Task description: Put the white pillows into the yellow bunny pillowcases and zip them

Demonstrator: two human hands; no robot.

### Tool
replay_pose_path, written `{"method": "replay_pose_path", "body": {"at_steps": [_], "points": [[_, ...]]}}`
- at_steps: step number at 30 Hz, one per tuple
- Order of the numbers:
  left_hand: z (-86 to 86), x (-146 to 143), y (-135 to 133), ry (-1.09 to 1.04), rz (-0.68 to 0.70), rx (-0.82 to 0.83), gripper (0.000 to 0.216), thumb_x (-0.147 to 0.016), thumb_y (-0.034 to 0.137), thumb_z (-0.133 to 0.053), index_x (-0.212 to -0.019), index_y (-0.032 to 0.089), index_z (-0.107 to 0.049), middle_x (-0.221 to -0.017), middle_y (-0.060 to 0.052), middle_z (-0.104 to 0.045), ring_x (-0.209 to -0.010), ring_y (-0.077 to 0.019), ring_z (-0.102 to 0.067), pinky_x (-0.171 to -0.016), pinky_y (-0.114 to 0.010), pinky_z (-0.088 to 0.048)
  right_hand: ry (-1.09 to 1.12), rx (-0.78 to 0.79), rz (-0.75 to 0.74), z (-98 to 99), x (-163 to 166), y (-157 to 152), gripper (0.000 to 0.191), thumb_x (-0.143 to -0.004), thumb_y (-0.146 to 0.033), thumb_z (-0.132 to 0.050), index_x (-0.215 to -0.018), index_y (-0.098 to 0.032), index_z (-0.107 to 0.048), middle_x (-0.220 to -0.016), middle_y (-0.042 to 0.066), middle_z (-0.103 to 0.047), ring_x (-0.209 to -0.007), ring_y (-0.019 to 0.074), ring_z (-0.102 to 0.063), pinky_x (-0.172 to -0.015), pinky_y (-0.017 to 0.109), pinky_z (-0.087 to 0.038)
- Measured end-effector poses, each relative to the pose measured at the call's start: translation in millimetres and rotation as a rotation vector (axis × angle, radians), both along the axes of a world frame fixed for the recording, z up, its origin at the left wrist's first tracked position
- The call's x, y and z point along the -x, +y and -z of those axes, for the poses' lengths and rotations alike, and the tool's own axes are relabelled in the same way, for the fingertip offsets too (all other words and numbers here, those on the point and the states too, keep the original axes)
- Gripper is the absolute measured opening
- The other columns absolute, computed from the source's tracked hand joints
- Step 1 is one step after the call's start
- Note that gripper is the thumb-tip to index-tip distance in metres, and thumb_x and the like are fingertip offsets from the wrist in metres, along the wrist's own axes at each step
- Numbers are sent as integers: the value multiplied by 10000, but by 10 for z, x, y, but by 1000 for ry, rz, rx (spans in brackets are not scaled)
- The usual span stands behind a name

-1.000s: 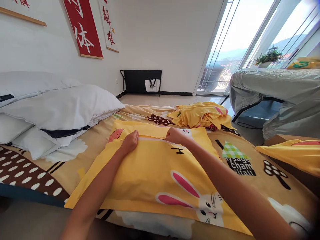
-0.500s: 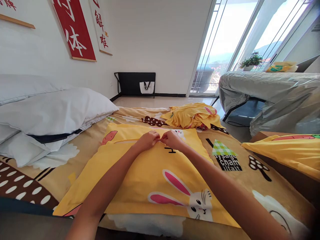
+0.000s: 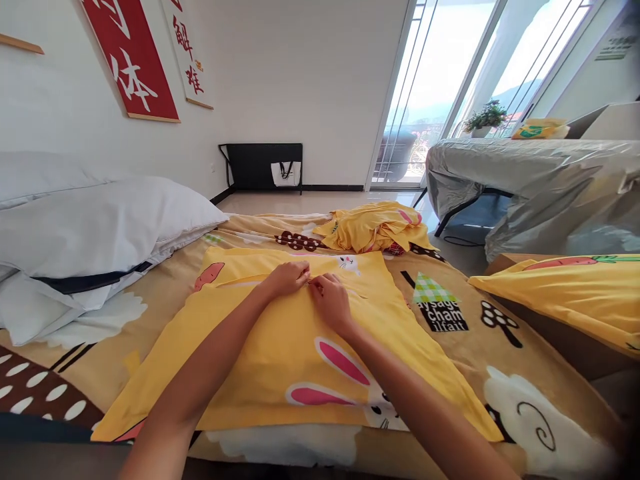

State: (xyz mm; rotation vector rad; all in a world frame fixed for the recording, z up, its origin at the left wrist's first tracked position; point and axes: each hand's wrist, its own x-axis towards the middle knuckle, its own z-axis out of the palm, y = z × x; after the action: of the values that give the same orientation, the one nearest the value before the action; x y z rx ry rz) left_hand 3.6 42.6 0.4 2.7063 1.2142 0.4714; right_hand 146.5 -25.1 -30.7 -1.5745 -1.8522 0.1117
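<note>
1. The yellow pillow, printed with pink-eared rabbits, lies flat on the bedspread directly in front of the person. Its long axis runs away from the body toward the window side.
2. A pale strip, the folded edge of the cover's opening, crosses the pillow's far end from left to right, at right angles to that long axis. It starts near the carrot print at the pillow's far-left corner.
3. The left hand rests on this strip about halfway along it. Its fingers are curled and pressed together, with the tips pinching the cloth at the strip.
4. The right hand lies just on the near side of the strip, palm down on the pillow. Its fingers are bunched, and the tips touch the left hand's tips at the same spot and appear to nip the same fold. Whether a zip pull or button sits between them cannot be told.
5. Both hands touch the strip. To the left of them it runs uncovered toward the carrot, and to the right it passes out of sight near the small rabbit print.
6. Around the pillow:
   - White pillows are stacked to its left.
   - A crumpled yellow cloth lies just beyond its far-right corner.
   - A second yellow cushion sits well to its right.
   - A grey covered table stands beyond that cushion.
</note>
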Motion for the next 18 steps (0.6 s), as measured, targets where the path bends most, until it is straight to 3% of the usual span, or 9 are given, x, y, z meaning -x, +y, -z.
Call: {"method": "replay_pose_path", "body": {"at_steps": [3, 7, 12, 18], "points": [[-39, 44, 22, 24, 62, 5, 149, -840, 227, -476, -953, 208, -571, -842, -13, -655, -772, -180, -594, -685, -265, -433, -58, -209, 75, 253, 124, -56, 189, -908, -185, -477, -860, -192, -660, -935, 52, -665, -902, 194, -527, -786, 294, -372], [-32, 18, 47, 122, 90, -45, 183, -888, 276, -442, -935, 223, -611, -976, -24, -647, -875, -174, -603, -759, -262, -441, -223, -272, 159, 396, 289, -54, 192, -898, -132, -468, -927, -167, -655, -936, 79, -660, -917, 230, -512, -799, 350, -347], [18, -138, -10, 166, 10, -107, 189, -904, 237, -425, -819, 191, -587, -940, -78, -625, -852, -205, -604, -712, -283, -428, -202, -188, 193, 317, 346, -69, 201, -885, -141, -459, -917, -153, -657, -949, 104, -652, -924, 253, -499, -806, 374, -332], [105, -210, -35, 112, -125, -122, 222, -966, 292, -314, -948, 206, -518, -817, -55, -659, -743, -204, -624, -624, -271, -393, 13, -35, 191, 86, 160, -46, 183, -876, -208, -482, -841, -193, -662, -929, 59, -668, -939, 222, -510, -815, 331, -330]]}}
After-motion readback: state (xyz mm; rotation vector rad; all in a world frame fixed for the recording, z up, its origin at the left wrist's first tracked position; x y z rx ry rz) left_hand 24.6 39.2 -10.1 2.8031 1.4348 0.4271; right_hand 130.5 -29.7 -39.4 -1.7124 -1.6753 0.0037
